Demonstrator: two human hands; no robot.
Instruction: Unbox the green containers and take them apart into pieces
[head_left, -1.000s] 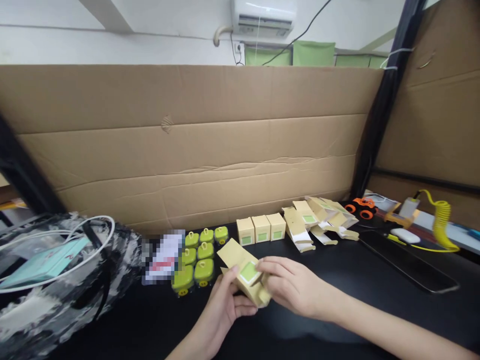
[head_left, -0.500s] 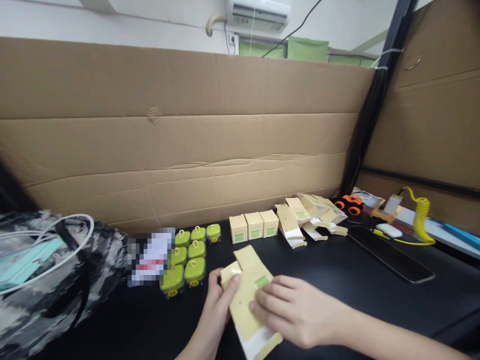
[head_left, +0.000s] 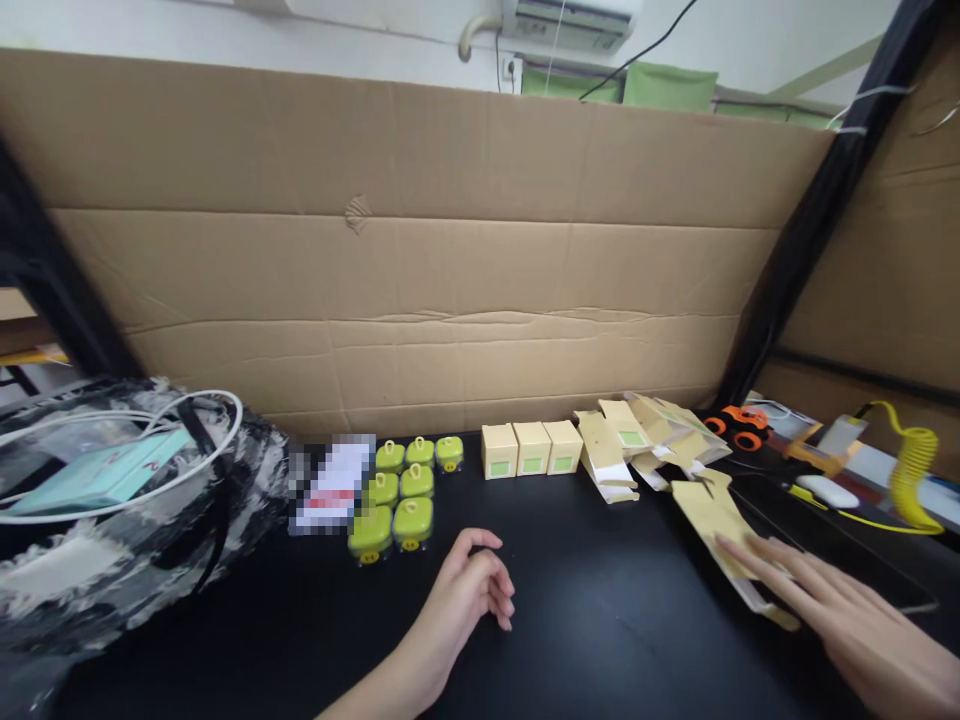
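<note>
A person's right hand [head_left: 847, 620], fingers flat and spread, presses on a flattened tan cardboard carton [head_left: 720, 525] lying on the matte black tabletop [head_left: 600, 620], just in front of a loose heap of unfolded tan cartons [head_left: 645, 440]. Left hand [head_left: 469, 590] rests loosely curled, holding nothing, nr glossy lime-green rounded plastic cases [head_left: 401, 495] & three assembled square tan boxes w/ green labels [head_left: 532, 448].

Black table [head_left: 600, 640]: green cases [head_left: 405, 490], three boxes [head_left: 532, 448], flat cartons [head_left: 645, 440], bag [head_left: 112, 520]
</note>
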